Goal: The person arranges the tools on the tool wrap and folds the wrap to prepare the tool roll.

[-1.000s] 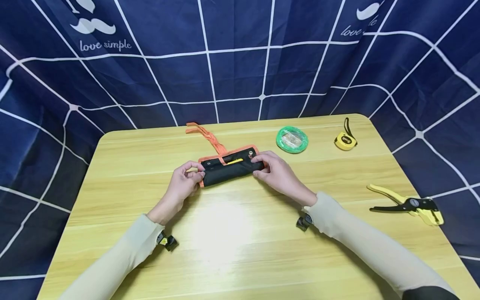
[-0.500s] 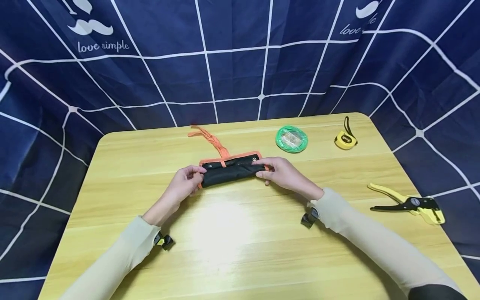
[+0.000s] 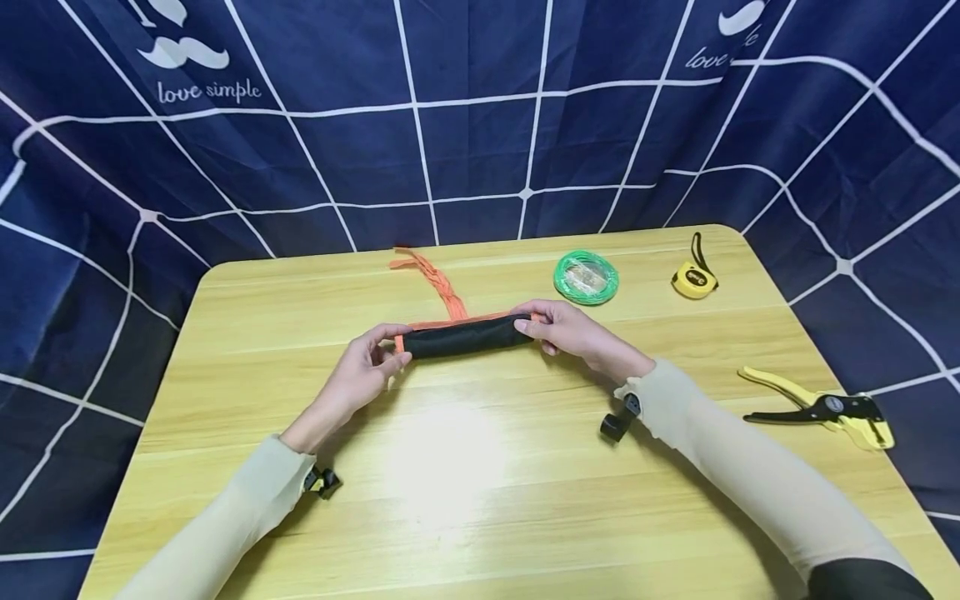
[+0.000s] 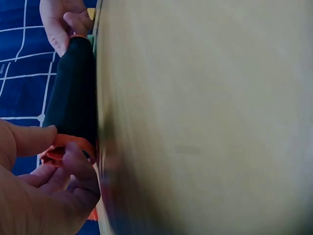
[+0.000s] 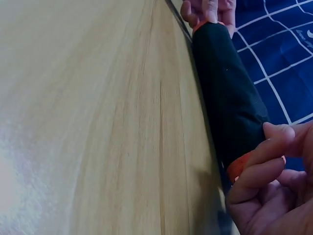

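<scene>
A black fabric tool roll (image 3: 465,337) with orange edging lies rolled into a narrow tube near the middle of the table. My left hand (image 3: 360,371) pinches its left end between thumb and fingers, and the orange-trimmed opening shows in the left wrist view beside the fingertips (image 4: 73,152). At the other end, my right hand (image 3: 573,333) grips the roll, thumb on the near side. The right wrist view shows the black tube (image 5: 227,88) stretched between both hands. Orange straps (image 3: 442,283) trail from its back edge toward the far side. Whatever is inside the roll is hidden.
Behind the right hand lies a coil of green wire (image 3: 587,277) in clear wrap. A yellow tape measure (image 3: 693,281) sits farther right. Yellow-and-black wire strippers (image 3: 832,407) rest at the table's right edge. A blue checked curtain (image 3: 480,150) surrounds the wooden table (image 3: 450,517).
The flap with the yellow-handled piece and eyelets has been rolled out of sight, and the roll is now narrower. Both hands have turned it away from me, with the straps shifting slightly right.
</scene>
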{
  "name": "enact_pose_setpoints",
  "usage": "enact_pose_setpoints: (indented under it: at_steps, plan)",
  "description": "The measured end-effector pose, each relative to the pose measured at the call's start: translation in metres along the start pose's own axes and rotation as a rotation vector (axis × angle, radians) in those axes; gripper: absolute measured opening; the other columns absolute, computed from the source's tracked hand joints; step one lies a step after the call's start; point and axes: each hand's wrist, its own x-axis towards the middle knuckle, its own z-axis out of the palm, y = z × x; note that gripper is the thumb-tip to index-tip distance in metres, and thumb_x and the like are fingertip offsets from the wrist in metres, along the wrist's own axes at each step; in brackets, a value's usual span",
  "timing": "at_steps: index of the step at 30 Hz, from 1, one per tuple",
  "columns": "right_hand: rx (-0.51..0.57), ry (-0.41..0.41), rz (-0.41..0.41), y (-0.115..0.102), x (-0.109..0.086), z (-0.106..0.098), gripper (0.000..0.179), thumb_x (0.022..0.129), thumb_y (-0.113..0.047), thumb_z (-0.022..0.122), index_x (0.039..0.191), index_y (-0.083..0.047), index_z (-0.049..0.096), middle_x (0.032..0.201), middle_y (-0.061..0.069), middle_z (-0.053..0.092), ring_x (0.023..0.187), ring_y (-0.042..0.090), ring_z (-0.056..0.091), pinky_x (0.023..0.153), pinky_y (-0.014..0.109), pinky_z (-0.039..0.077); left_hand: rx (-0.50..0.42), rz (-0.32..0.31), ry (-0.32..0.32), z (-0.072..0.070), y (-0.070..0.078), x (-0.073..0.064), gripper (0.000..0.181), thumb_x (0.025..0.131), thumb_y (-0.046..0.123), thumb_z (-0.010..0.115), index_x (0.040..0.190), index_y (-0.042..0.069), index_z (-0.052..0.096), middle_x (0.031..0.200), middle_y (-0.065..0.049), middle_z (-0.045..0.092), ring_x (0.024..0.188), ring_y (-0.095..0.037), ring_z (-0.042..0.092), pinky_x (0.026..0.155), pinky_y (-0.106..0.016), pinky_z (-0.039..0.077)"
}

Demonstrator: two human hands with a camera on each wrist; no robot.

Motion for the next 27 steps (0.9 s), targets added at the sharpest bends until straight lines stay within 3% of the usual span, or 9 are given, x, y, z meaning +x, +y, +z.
enact_pose_setpoints:
  at_steps: [2,9,15,20,22,27]
  plan:
    - [0.013,0.021,0.004,-0.001,0.001,0.001,0.044,0.111,-0.023,0.067,0.150,-0.003,0.060,0.074,0.002,0.050,0.057,0.014,0.051,0.059,0.026,0.042,0.012,-0.002,0.025,0.001,0.000,0.001,0.038,0.108,0.001,0.068,0.145,0.002,0.064,0.092,-0.021,0.065,0.068,-0.023,0.054,0.052,-0.024,0.039]
    - [-0.002,0.068,0.003,-0.005,-0.003,0.007,0.039,0.113,-0.020,0.065,0.150,-0.010,0.061,0.091,0.015,0.059,0.069,0.021,0.070,0.059,0.027,0.049,-0.042,-0.029,0.085,0.002,0.001,0.007,0.034,0.108,0.003,0.069,0.142,0.002,0.065,0.119,-0.017,0.066,0.075,-0.024,0.060,0.055,-0.025,0.046]
    - [0.009,0.121,-0.053,-0.011,-0.006,0.010,0.042,0.108,-0.010,0.070,0.149,-0.007,0.064,0.110,0.019,0.068,0.085,0.027,0.077,0.065,0.028,0.053,-0.100,-0.047,0.093,0.002,0.005,0.013,0.034,0.107,0.003,0.069,0.141,0.001,0.064,0.110,-0.015,0.067,0.078,-0.024,0.063,0.061,-0.028,0.052]
    - [0.000,0.122,-0.083,-0.012,-0.005,0.009,0.053,0.104,-0.004,0.072,0.156,-0.004,0.059,0.129,0.022,0.063,0.083,0.025,0.074,0.066,0.027,0.053,-0.136,-0.035,0.118,0.003,0.007,0.018,0.035,0.106,-0.001,0.070,0.140,-0.002,0.064,0.102,-0.016,0.068,0.076,-0.024,0.065,0.064,-0.027,0.052]
    - [0.004,0.123,-0.077,-0.011,-0.003,0.008,0.055,0.104,-0.004,0.071,0.157,-0.004,0.057,0.130,0.021,0.063,0.081,0.023,0.072,0.065,0.026,0.052,-0.155,-0.031,0.126,0.003,0.007,0.020,0.035,0.106,-0.002,0.070,0.140,-0.002,0.064,0.098,-0.016,0.068,0.074,-0.023,0.064,0.063,-0.027,0.052]
    - [0.038,0.127,-0.060,-0.008,0.002,0.004,0.052,0.106,-0.006,0.069,0.157,-0.006,0.057,0.111,0.020,0.071,0.083,0.024,0.073,0.069,0.026,0.051,-0.210,-0.080,0.119,0.000,0.006,0.027,0.035,0.107,0.002,0.069,0.142,0.000,0.063,0.087,-0.009,0.068,0.069,-0.019,0.058,0.061,-0.026,0.048]
